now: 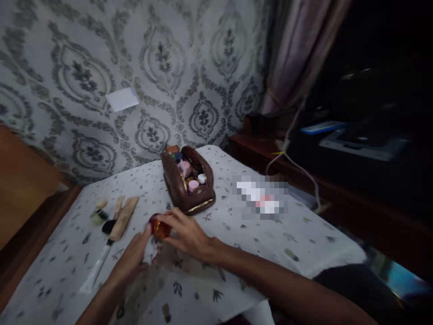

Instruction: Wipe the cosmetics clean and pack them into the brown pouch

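Observation:
Above the table, my right hand (187,232) has its fingers closed around a small amber-red bottle (160,227). My left hand (137,253) is closed on a crumpled white tissue (149,250), its thumb against the bottle's left side. Whether the white piece is paper or cloth is hard to tell in the blur. Just beyond the hands stands an unzipped brown toiletry bag (174,192). Inside it are a pink-lidded jar (193,186), a white-lidded jar (201,178) and other small items.
Left of my hands lie a tan flat piece (124,219), a slim item in clear wrap (99,266) and a small greenish jar (98,218). A blurred-out item (260,197) lies to the right. Patterned cloth covers the table (216,298); a white cord (304,168) hangs beyond its right edge.

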`<state>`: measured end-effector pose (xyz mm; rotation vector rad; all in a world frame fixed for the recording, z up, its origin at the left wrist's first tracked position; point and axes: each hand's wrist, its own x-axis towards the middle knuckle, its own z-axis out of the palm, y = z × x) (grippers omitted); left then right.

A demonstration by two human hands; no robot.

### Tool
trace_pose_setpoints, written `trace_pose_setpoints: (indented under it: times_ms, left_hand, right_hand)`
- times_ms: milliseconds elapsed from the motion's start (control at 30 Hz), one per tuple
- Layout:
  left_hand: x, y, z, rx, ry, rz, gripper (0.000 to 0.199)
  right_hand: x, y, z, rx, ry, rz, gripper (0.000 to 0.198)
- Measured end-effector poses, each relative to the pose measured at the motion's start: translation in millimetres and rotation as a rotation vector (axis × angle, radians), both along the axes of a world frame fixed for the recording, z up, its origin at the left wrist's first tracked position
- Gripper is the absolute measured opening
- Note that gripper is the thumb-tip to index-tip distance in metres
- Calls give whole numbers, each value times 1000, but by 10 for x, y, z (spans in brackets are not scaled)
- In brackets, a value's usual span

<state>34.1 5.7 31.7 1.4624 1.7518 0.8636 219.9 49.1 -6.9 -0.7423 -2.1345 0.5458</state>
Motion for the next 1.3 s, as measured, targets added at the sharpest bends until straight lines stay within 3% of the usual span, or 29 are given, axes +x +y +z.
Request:
trace_pose_setpoints:
  times_ms: [100,267,367,533,700,900,1067,1300]
  left_hand:
    - [-9,-4,-45,-149,-76,3,59]
    - [-120,20,-127,167,60,-78,46]
    - [-142,-6,-191,257,102,-89,41]
    - [-74,-79,-340,411,219,-174,32]
    - [-91,-99,-504,652,396,-260,40]
    - [-199,-66,-552,528,400,-182,36]
    - [-168,-230,-604,667,475,-270,43]
    - [-201,-291,-649,597,528,-245,45]
  right_hand:
    - [-31,5,-99,-102,87,-9,51]
    - [-102,-23,-153,-336,-12,-95,35]
    - [-126,-38,-143,-426,-76,-141,34]
    - [-130,-1,-189,-365,-13,-144,32]
    - [-120,19,-264,-314,52,-72,31]
    - [-140,15,-297,-319,116,-66,36]
    - [-141,41,-294,-414,130,-100,28]
    - [-128,62,-309,-453,146,-115,33]
